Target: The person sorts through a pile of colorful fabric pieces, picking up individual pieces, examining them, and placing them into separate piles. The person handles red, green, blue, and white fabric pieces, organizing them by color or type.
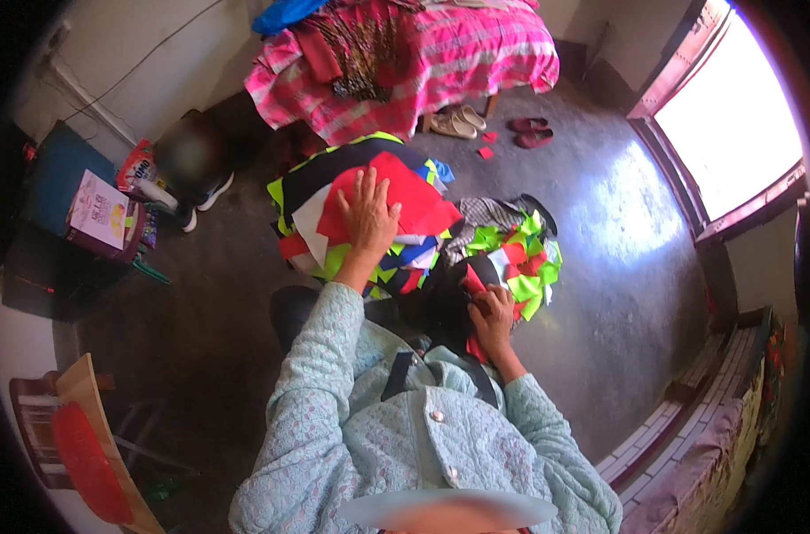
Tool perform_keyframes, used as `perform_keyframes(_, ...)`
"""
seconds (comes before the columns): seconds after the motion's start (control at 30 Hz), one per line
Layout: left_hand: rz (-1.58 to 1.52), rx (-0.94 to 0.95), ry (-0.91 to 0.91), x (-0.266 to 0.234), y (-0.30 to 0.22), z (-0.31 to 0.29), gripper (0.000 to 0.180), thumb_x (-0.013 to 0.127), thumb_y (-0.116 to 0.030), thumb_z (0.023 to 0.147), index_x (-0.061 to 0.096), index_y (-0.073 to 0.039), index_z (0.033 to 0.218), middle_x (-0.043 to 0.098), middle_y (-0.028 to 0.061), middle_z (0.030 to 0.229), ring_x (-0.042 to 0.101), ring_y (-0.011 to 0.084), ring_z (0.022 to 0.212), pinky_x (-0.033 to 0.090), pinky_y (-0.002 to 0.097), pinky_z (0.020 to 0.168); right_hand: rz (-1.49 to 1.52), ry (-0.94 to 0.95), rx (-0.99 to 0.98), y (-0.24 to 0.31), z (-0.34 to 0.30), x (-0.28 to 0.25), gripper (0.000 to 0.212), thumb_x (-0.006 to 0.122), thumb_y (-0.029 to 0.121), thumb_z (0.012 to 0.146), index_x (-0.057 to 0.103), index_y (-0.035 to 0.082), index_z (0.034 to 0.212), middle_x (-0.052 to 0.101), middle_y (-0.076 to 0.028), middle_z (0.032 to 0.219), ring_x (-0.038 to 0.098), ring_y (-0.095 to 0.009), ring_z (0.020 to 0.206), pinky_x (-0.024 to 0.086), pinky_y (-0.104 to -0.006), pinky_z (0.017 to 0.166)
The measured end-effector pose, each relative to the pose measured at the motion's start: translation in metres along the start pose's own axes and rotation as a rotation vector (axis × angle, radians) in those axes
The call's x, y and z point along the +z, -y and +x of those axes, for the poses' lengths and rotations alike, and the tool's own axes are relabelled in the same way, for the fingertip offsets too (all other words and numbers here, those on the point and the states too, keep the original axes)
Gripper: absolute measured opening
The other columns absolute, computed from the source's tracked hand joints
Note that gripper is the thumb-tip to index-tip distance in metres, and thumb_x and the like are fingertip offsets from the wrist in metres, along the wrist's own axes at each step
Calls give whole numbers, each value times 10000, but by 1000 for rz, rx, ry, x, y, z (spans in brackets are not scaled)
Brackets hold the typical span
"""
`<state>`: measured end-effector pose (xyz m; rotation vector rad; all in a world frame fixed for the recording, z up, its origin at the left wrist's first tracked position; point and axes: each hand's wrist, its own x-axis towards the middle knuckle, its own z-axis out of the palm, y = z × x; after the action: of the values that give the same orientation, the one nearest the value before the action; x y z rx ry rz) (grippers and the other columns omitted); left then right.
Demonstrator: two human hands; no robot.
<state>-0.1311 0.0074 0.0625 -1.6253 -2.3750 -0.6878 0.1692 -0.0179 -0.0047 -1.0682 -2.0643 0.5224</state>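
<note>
Head view shows a red chair [89, 463] at eight o'clock. Near the middle, the left hand [367, 216] lies flat and wide open on a red cloth [405, 200], on top of a pile of colored cloth pieces [334, 231] on the floor [619, 267]. At three o'clock from it, the right hand [492, 313] pinches a small red scrap [473, 281] beside green scraps [530, 267].

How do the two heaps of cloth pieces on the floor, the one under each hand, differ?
The left heap is bigger, with broad sheets of red, black, white and blue; the right heap is smaller, mostly small bright green and red scraps. The left hand lies flat and spread on the left heap's red sheet; the right hand pinches a red piece beside the right heap. Both heaps lie on the dark floor.
</note>
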Motion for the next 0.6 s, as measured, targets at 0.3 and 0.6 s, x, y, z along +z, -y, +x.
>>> perform_keyframes(0.3, -134, 150, -124, -17, -9, -12, 520, 656, -293, 843, 510, -121, 1312, 391, 137, 1452, 281, 328, 1393, 163, 646, 1075, 12, -10, -10, 3, 2, -3, 239, 722, 129, 663, 630, 98, 881, 577, -90, 1001, 515, -302, 997, 379, -404, 863)
perform_keyframes(0.6, -900, -10, 297, 12, -77, -91, 218, 687, -145, 818, 656, -13, 989, 667, 135, 935, 655, 242, 868, 502, 341, 773, 26, -12, -15, -2, 2, -2, 251, 733, 146, 668, 635, 100, 894, 582, -89, 1009, 521, -295, 991, 380, -403, 856)
